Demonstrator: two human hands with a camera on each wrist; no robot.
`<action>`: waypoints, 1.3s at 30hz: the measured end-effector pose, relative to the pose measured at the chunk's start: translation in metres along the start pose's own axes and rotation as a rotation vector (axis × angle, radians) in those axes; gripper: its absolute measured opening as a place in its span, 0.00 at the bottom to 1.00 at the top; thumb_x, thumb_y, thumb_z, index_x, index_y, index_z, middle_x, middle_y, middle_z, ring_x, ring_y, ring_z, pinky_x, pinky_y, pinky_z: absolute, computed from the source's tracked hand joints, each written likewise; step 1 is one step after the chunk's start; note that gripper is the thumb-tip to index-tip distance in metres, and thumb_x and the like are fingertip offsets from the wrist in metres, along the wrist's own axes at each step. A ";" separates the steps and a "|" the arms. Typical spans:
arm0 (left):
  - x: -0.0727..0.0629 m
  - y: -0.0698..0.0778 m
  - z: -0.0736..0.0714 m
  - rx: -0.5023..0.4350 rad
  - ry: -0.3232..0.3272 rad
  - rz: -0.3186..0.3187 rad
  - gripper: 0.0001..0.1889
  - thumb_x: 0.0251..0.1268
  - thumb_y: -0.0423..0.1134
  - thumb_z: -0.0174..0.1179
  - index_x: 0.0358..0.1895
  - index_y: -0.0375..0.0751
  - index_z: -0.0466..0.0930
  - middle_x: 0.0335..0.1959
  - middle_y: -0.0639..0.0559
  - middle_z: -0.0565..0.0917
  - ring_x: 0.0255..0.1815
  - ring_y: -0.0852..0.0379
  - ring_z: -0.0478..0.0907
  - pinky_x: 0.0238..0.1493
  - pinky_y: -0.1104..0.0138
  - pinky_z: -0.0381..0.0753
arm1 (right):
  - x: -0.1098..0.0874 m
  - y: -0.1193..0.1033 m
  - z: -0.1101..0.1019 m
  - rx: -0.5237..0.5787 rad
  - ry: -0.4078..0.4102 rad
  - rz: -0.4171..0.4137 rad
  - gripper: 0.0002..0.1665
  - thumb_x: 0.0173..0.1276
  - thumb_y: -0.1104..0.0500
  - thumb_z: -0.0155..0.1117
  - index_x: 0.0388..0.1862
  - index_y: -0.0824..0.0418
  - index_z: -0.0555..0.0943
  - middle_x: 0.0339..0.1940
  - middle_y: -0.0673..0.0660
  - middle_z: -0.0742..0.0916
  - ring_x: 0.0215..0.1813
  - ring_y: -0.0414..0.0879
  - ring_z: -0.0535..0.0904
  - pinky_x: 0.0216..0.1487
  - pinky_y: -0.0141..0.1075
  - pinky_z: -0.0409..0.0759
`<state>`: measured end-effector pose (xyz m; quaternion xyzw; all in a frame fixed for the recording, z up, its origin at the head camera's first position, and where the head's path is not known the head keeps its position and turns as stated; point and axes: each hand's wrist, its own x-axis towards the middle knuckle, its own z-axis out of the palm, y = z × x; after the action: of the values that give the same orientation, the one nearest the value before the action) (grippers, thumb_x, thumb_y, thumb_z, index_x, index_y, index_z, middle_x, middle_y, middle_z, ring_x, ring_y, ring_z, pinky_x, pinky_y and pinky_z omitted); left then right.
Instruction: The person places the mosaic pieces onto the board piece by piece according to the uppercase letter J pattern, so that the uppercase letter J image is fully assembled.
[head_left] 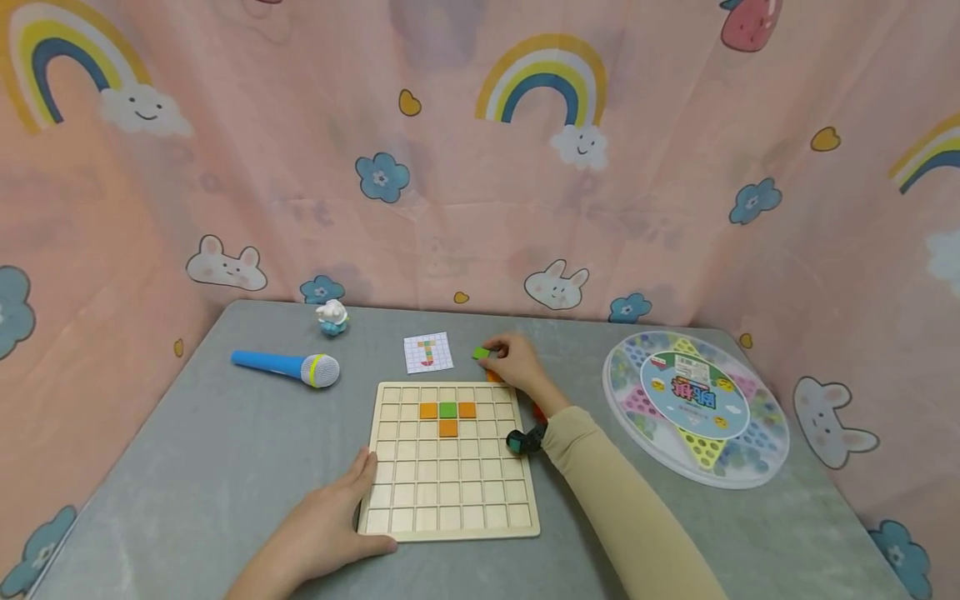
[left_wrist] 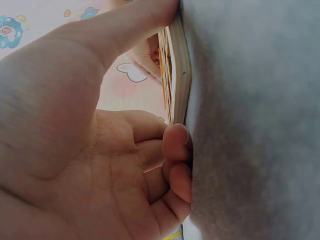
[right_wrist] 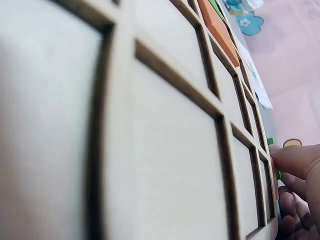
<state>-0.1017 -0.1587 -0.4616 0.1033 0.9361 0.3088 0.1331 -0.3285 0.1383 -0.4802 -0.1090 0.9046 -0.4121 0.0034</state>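
Observation:
A square wooden grid board [head_left: 416, 492] lies on the table with one green tile [head_left: 447, 410] between two orange tiles in a row, and a third orange tile [head_left: 447, 428] below the green. My left hand [head_left: 330, 517] holds the board's near left corner, thumb at the front edge and curled fingers [left_wrist: 177, 145] against the left side. Beyond the board's far right corner, my right hand [head_left: 517, 363] pinches a loose green tile [head_left: 481, 353]. An orange tile [head_left: 492, 376] lies under that hand, partly hidden. A card [head_left: 428, 352] with a coloured pattern lies behind the board.
To the left lie a blue toy microphone [head_left: 281, 367] and, farther back, a small white-and-blue figurine [head_left: 332, 317]. A round, colourful board game box [head_left: 696, 408] occupies the right side. A red piece [head_left: 538, 413] shows partly behind my right wrist. A pink patterned cloth [head_left: 465, 208] hangs behind.

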 end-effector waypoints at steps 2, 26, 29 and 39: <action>0.000 0.000 0.000 -0.004 -0.001 -0.004 0.63 0.47 0.59 0.83 0.82 0.31 0.60 0.85 0.35 0.59 0.74 0.31 0.72 0.67 0.38 0.74 | -0.001 -0.002 0.001 -0.011 0.006 0.004 0.16 0.73 0.61 0.73 0.56 0.68 0.87 0.51 0.64 0.84 0.48 0.53 0.76 0.52 0.45 0.77; 0.001 0.001 -0.001 -0.017 -0.010 -0.006 0.63 0.47 0.58 0.83 0.82 0.30 0.60 0.85 0.34 0.58 0.75 0.31 0.72 0.67 0.38 0.74 | -0.025 -0.016 -0.012 0.022 -0.062 -0.052 0.15 0.76 0.61 0.70 0.55 0.69 0.86 0.47 0.62 0.88 0.45 0.51 0.81 0.49 0.43 0.82; 0.000 0.001 -0.001 -0.009 -0.001 0.007 0.63 0.47 0.58 0.83 0.82 0.30 0.60 0.85 0.34 0.58 0.74 0.31 0.73 0.67 0.38 0.75 | -0.035 -0.019 -0.015 0.043 -0.074 -0.082 0.15 0.76 0.62 0.70 0.56 0.69 0.85 0.47 0.62 0.88 0.46 0.51 0.82 0.51 0.44 0.82; -0.001 0.002 -0.001 -0.004 0.004 0.000 0.63 0.46 0.58 0.84 0.82 0.30 0.60 0.84 0.34 0.59 0.74 0.32 0.73 0.67 0.39 0.75 | -0.070 -0.033 -0.014 0.055 -0.080 -0.123 0.15 0.74 0.60 0.73 0.56 0.65 0.87 0.47 0.59 0.89 0.46 0.49 0.84 0.47 0.40 0.83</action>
<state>-0.1011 -0.1579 -0.4596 0.1023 0.9357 0.3109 0.1313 -0.2551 0.1417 -0.4522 -0.1806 0.8836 -0.4316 0.0174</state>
